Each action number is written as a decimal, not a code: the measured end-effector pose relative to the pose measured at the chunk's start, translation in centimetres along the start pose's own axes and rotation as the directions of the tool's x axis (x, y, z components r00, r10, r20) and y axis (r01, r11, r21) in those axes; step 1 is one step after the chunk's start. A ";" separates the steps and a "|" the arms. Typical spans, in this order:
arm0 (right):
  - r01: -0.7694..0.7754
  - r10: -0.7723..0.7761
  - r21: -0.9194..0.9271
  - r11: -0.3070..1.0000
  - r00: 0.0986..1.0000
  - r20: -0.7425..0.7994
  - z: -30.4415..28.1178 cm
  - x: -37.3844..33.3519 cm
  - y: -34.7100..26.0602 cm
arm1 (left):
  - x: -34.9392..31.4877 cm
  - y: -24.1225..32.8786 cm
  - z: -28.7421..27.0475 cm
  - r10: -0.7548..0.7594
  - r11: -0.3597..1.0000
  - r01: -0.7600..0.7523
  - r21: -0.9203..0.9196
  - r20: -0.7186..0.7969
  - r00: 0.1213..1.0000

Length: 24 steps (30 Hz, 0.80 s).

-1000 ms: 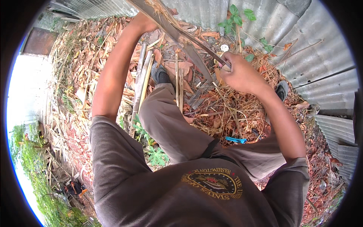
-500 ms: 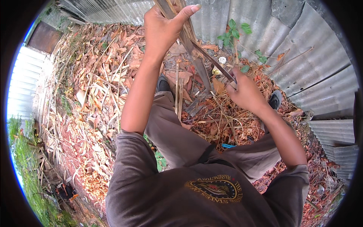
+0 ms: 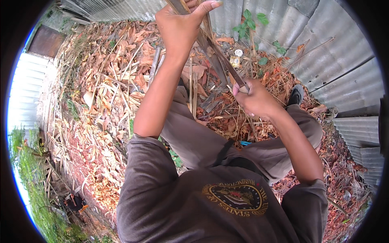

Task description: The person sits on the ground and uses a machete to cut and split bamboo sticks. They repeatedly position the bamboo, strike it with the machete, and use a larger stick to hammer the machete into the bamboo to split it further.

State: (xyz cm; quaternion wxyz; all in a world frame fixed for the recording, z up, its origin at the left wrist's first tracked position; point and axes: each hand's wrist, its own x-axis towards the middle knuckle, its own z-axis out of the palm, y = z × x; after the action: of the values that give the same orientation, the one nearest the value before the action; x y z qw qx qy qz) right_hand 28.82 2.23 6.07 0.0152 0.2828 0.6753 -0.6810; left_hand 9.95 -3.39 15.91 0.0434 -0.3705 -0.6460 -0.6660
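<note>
While both arms reach forward in the head view, the left hand (image 3: 178, 26) is raised higher and the right hand (image 3: 257, 99) sits lower and nearer the body. The left arm runs up from its sleeve almost straight, with only a slight bend at the elbow; its hand grasps the wood (image 3: 219, 69), fingers around the far side, thumb stretched out to the right across it. The right elbow is bent outward, the forearm slanting up and leftward to a hand clenched on the near end of the blade (image 3: 232, 71), knuckles turned to the right.

The wood slants down from the top between the person's feet, its lower end above or on the leafy ground (image 3: 121, 77); I cannot tell which. The blade crosses from the right hand up to the wood, meeting it just below the left hand; whether it cuts in or only lies against it cannot be told.

At the ground's far edge stands a metal wall (image 3: 324, 52), with a green plant (image 3: 248, 25) at its foot and a white round thing (image 3: 238, 52) near that edge. Thin sticks (image 3: 194, 91) lie between the legs, and a blue thing (image 3: 245, 143) shows beside the right thigh.
</note>
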 end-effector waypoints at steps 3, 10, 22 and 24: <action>-0.015 0.015 0.045 0.999 1.000 0.008 0.1 -0.4 -0.1 | 0.2 -0.7 0.3 0.090 0.996 -0.091 -0.010 -0.037 0.995; 0.107 -0.230 -0.404 0.908 0.935 -0.271 -1.4 1.2 2.0 | 0.9 0.6 0.9 0.052 0.970 -0.094 0.223 0.186 0.981; 0.133 -0.199 -0.182 0.974 0.886 -0.418 -5.1 1.5 0.5 | 1.5 -8.7 -0.5 0.058 0.989 -0.073 0.128 0.122 0.991; 0.199 -0.226 -0.108 0.974 0.876 -0.426 -4.9 0.2 -1.1 | 1.3 -14.8 -2.3 0.070 0.997 -0.069 0.020 -0.026 0.997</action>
State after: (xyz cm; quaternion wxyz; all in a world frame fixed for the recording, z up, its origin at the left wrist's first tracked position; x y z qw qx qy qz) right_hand 30.02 6.95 7.32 -0.2027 0.3513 0.7088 -0.5772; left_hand 0.04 -2.47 4.65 0.0788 -0.3832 -0.6384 -0.6629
